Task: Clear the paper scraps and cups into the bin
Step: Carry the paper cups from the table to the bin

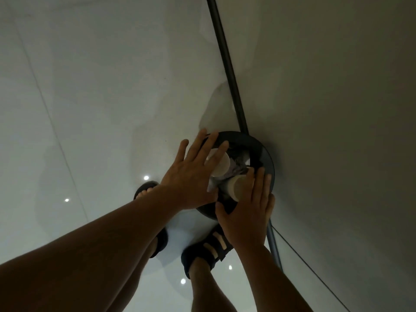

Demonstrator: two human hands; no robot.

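Your two forearms come in from 7 and 5 o'clock, with your black sandals [209, 246] on the glossy floor [90, 97] beneath them. Your left hand [191, 174] is spread flat, fingers straight and splayed, over the pale cup [219, 164] lying at the 9 o'clock side of the bin [267, 158]. Your right hand [247, 212] is just as flat, its fingers laid along the second cup [239, 184] at 6 o'clock. Neither hand curls round anything, though whether the fingers actually press the cups I cannot tell. Both cups lie on their sides on crumpled paper scraps [238, 167] and sit high, level with the rim. I judge this to be the tamping step: push down evenly with flat palms, ease each cup towards the centre so that no lip hangs over the edge, and keep the load straight so the bin does not tip. Beyond it, at 3 o'clock, stands the wall [337, 109], edged by a dark skirting strip [227, 64].
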